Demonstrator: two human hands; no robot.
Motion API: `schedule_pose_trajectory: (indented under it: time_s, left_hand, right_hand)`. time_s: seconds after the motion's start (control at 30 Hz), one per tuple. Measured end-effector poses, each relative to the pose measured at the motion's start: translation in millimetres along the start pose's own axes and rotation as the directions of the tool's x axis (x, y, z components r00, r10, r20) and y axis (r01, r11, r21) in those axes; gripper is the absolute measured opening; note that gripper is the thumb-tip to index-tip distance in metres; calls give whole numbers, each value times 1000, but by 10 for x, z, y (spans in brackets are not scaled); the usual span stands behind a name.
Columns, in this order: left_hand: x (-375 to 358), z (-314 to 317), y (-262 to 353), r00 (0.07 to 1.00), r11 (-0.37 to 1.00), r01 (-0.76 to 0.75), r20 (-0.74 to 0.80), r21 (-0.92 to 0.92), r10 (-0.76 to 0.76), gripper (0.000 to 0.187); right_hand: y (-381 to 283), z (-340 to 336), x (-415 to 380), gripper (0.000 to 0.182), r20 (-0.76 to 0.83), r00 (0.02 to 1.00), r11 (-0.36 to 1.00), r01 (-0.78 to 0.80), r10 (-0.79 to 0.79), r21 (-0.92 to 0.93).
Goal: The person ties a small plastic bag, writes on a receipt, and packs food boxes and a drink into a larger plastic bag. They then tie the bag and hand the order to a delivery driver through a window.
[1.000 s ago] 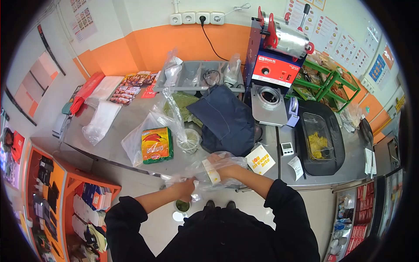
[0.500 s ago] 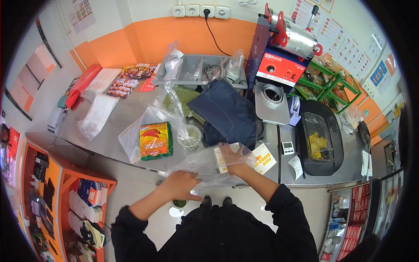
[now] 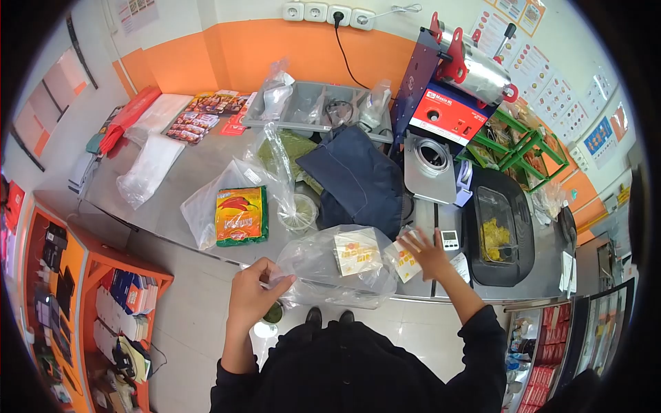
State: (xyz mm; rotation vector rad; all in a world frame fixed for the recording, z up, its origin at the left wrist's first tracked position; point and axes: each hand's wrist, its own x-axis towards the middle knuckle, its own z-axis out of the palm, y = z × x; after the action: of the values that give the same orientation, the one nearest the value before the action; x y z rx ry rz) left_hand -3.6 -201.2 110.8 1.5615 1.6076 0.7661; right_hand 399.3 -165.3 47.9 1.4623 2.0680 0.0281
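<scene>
- so the clear plastic bag [image 3: 313,265] is at the front edge of the steel counter [image 3: 162,213], mouth end toward the left hand; there's a white-and-yellow printed packet [image 3: 358,252] inside it, lying flat
- left hand [image 3: 253,292] has the bag's edge pinched between thumb and fingers
- right hand [image 3: 428,256] is open, fingers spread over a second printed packet [image 3: 405,261] just beside the bag; can't tell if it's actually touching
- behind the bag there's a dark blue cloth bag [image 3: 354,182], kinda crumpled; a round clear tub [image 3: 297,212] sits to its left, then a yellow-and-green chili-print pack [image 3: 241,215] against some translucent plastic
- further right: a small white timer [image 3: 449,239] with a paper slip [image 3: 460,267] near it; then a black tray [image 3: 527,244] holding a clear container [image 3: 497,244] with yellow food in it
- at the back, a grey divided tray [image 3: 296,103]; the red-and-blue cup sealing machine [image 3: 447,113] stands to its right
</scene>
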Motion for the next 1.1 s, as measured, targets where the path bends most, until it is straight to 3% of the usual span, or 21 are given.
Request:
schedule_pose_trajectory:
  time_s: [0.07, 0.1, 0.13, 0.17, 0.2, 0.27, 0.3, 0.37, 0.4, 0.47, 0.57, 0.7, 0.77, 0.83, 0.87, 0.9, 0.93, 0.97, 1.0, 1.03, 1.1]
  left_hand:
    - [-7, 19, 139, 992, 953, -123, -57, -275, 111, 23]
    - [19, 15, 172, 991, 952, -131, -58, -278, 119, 23]
    - [50, 1, 195, 906, 907, -414, -131, -72, 403, 18]
    - [74, -16, 213, 738, 751, -644, -138, 147, 660, 14]
    - [71, -31, 223, 732, 745, -652, -138, 144, 667, 14]
    - [18, -63, 197, 852, 855, -501, 98, -138, 515, 18]
    - [24, -70, 157, 849, 852, -505, 95, -140, 519, 18]
    - [45, -53, 73, 880, 881, -156, 342, -447, 330, 42]
    - [47, -34, 73, 881, 881, -160, 339, -446, 331, 42]
    - [58, -5, 86, 862, 866, -92, 397, -491, 316, 62]
    - [102, 7, 3, 778, 826, -76, 485, -559, 399, 73]
    - [95, 21, -88, 744, 834, -80, 524, -545, 414, 81]
    - [15, 75, -164, 884, 662, -3, 308, -750, 353, 97]
    - [-53, 111, -272, 855, 653, 42, 365, -756, 368, 98]
    - [-67, 122, -316, 835, 645, 79, 404, -760, 374, 100]
    - [-65, 150, -326, 813, 636, 120, 443, -762, 378, 101]
    - [-129, 196, -209, 864, 541, 149, 375, -828, 336, 105]
    - [-117, 205, -123, 852, 538, 163, 393, -827, 346, 105]
    - [-79, 226, -21, 911, 495, 23, 222, -869, 348, 106]
    - [-35, 250, 77, 940, 450, -125, 40, -884, 339, 108]
    - [70, 241, 251, 955, 457, -120, 22, -881, 295, 109]
  right_hand:
    - [8, 227, 97, 133, -64, 996, 998, 64, -64, 1]
    - [17, 242, 111, 130, -90, 994, 994, 76, -69, 77]
    - [27, 264, 106, 127, -115, 991, 984, 89, -71, 153]
    - [33, 294, 80, 127, -118, 991, 985, 79, -61, 154]
    - [42, 295, 45, 122, -79, 997, 960, 47, -27, 274]
    - [118, 285, -59, 111, -45, 999, 921, -11, 31, 388]
    - [181, 166, -181, 111, -47, 998, 923, -14, 35, 385]
    - [325, -242, -503, 108, 14, 999, 828, 30, -46, 560]
    - [354, -545, -674, 107, 33, 994, 804, 67, -107, 591]
    - [332, -1066, -881, 107, 2, 958, 709, 211, -287, 673]
    - [81, -1246, -692, 107, -265, 788, 467, 560, -556, 684]
    - [-713, -1101, 136, 113, -345, 653, 290, 664, -674, 689]
    - [-1081, -870, 587, 109, -360, 723, 382, 642, -589, 664]
    - [-1315, -887, 798, 109, -36, 797, 395, 337, -603, 854]
    - [-1461, -848, 833, 109, -34, 806, 394, 325, -592, 859]
    - [-1649, -765, 820, 110, -133, 942, 644, 309, -307, 700]
    - [-1786, -708, 835, 112, -292, 956, 839, 175, -20, 515]
    - [-1857, -692, 919, 112, -277, 961, 840, 150, 0, 522]
    - [-1911, -670, 1004, 112, -167, 986, 867, 106, -27, 487]
    - [-1863, -633, 937, 111, -200, 979, 875, 133, -42, 466]
    - [-1732, -458, 866, 110, -225, 973, 882, 144, -44, 449]
